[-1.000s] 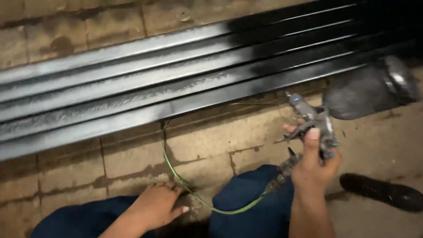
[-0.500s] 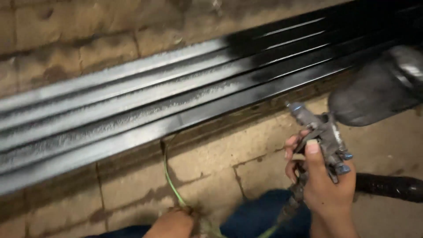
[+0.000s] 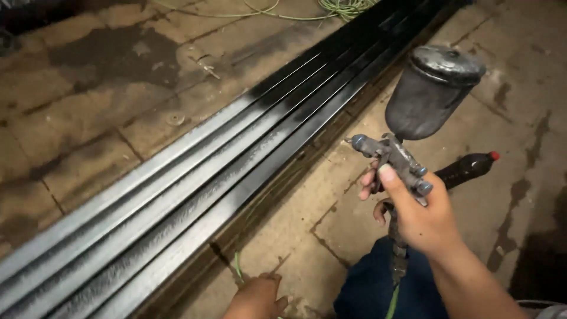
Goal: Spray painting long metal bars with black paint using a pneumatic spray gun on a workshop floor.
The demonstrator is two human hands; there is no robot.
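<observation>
My right hand point(image 3: 413, 212) grips a grey paint spray gun point(image 3: 394, 158) with a dark cup point(image 3: 434, 91) on top, its nozzle pointing left toward a row of long metal bars point(image 3: 236, 159). The bars lie side by side on the paved floor, glossy black at the far end and dull grey nearer me. My left hand point(image 3: 257, 298) rests on the floor at the bottom edge, beside a thin green hose point(image 3: 237, 270). Whether it holds the hose I cannot tell.
A dark bottle with a red cap point(image 3: 466, 168) lies on the floor behind the gun. Coiled green hose point(image 3: 342, 7) lies at the top. My blue trouser knee point(image 3: 378, 283) is below the gun. Stained paving stones point(image 3: 88, 88) lie beyond the bars.
The view has swung so the bars run diagonally. My right hand has raised the spray gun and brought it closer to the bars. My left hand has stayed low on the floor.
</observation>
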